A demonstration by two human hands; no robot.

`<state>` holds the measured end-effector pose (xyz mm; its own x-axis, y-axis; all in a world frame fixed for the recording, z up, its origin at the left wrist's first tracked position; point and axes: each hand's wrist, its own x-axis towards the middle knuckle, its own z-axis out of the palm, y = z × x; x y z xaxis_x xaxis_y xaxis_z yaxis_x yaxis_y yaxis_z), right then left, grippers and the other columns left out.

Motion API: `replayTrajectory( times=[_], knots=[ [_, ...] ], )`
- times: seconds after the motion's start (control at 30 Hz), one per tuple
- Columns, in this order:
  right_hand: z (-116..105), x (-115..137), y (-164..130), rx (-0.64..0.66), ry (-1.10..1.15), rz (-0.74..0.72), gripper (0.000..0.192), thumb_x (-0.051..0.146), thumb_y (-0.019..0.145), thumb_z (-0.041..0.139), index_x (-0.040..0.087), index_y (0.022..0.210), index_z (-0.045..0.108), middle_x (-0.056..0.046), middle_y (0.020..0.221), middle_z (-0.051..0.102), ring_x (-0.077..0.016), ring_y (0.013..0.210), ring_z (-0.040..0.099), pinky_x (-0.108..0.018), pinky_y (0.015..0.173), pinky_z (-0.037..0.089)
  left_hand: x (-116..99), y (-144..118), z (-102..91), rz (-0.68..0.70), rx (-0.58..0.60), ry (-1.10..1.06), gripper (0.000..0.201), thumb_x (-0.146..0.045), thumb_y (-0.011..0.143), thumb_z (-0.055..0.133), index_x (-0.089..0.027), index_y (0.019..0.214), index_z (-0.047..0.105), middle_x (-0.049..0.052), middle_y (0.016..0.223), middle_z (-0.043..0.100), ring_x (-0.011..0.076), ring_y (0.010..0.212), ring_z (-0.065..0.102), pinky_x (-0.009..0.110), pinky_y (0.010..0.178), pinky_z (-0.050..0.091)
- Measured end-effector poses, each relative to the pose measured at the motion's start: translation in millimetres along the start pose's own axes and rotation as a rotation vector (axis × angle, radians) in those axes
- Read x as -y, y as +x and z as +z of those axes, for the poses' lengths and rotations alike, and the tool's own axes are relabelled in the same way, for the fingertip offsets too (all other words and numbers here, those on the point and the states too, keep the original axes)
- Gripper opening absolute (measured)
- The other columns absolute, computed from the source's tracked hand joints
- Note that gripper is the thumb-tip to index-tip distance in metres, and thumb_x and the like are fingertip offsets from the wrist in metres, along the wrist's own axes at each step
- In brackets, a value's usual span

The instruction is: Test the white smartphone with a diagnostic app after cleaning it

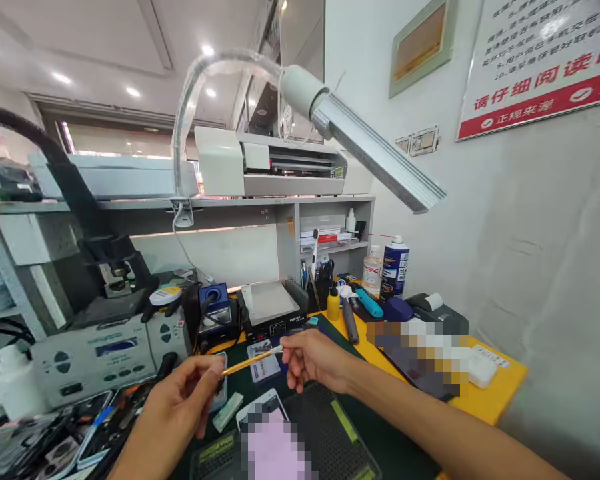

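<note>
A slim gold rod-shaped tool (250, 363) with a pale end spans the gap between my hands; its exact kind is unclear. My left hand (187, 397) pinches one end between thumb and fingertips. At the pale end, the fingers of my right hand (313, 357) are closed, the lower ones curled in. Below them lies a white-framed phone (264, 405), its screen blurred out, on a dark textured tray (320, 427) with yellow-green strips. Beside the phone rests a small pale green strip (228, 411), and a clear packet with a card (264, 362) lies behind the tool.
A grey soldering or hot-air station (100, 360) and piled phone parts (35, 440) occupy the left. A flat heating plate (273, 307) stands at the back. Right of it are a yellow bottle (333, 305) and a spray can (395, 268). A lamp (380, 150) overhangs the bench.
</note>
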<state>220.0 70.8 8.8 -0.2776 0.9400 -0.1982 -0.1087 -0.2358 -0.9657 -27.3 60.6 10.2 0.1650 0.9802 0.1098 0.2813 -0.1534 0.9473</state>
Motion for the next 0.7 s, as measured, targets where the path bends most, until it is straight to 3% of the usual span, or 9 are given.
replayTrajectory(
  times=[0.1,0.17,0.3,0.47,0.7],
  knots=[
    [-2,-1,2,-0.018,0.034,0.013,0.035,0.041,0.094,0.056,0.016,0.069,0.057,0.004,0.048,0.049,-0.0148,0.048,0.059,-0.024,0.047,0.045,-4,-2,2.6,-0.009,0.028,-0.004,0.069,-0.078,0.071,0.064,-0.019,0.106,0.058,-0.009,0.053,0.051,0.0134,0.045,0.048,0.027,0.053,0.037],
    [-3,0,2,-0.002,0.058,0.017,0.035,0.044,0.093,0.059,0.016,0.072,0.057,0.005,0.050,0.048,-0.0141,0.050,0.059,-0.024,0.049,0.046,-3,-3,4.7,-0.009,0.056,-0.012,0.069,-0.077,0.071,0.065,-0.019,0.107,0.057,-0.009,0.056,0.051,0.0126,0.044,0.048,0.026,0.051,0.037],
    [-4,1,0,0.034,0.081,-0.007,0.037,0.050,0.091,0.065,0.016,0.076,0.058,0.005,0.053,0.049,-0.0135,0.053,0.059,-0.024,0.050,0.046,2,-1,6.3,-0.001,0.059,-0.016,0.057,-0.076,0.074,0.063,-0.020,0.083,0.057,-0.010,0.055,0.042,0.0089,0.042,0.040,0.023,0.043,0.032],
    [-3,1,-3,0.061,0.044,-0.060,0.039,0.050,0.088,0.069,0.014,0.075,0.061,0.003,0.053,0.052,-0.0147,0.053,0.060,-0.024,0.048,0.047,2,1,2.3,-0.018,0.068,-0.017,0.059,-0.075,0.072,0.066,-0.020,0.092,0.061,-0.009,0.058,0.045,0.0072,0.041,0.036,0.021,0.041,0.026],
    [6,3,-9,0.065,-0.025,-0.138,0.046,0.057,0.081,0.075,0.013,0.074,0.062,0.002,0.055,0.056,-0.0147,0.052,0.062,-0.023,0.047,0.046,0,2,3.7,-0.116,0.038,-0.060,0.065,-0.083,0.071,0.056,-0.019,0.060,0.058,-0.009,0.042,0.029,0.0073,0.037,0.027,0.021,0.040,0.020]
  ],
)
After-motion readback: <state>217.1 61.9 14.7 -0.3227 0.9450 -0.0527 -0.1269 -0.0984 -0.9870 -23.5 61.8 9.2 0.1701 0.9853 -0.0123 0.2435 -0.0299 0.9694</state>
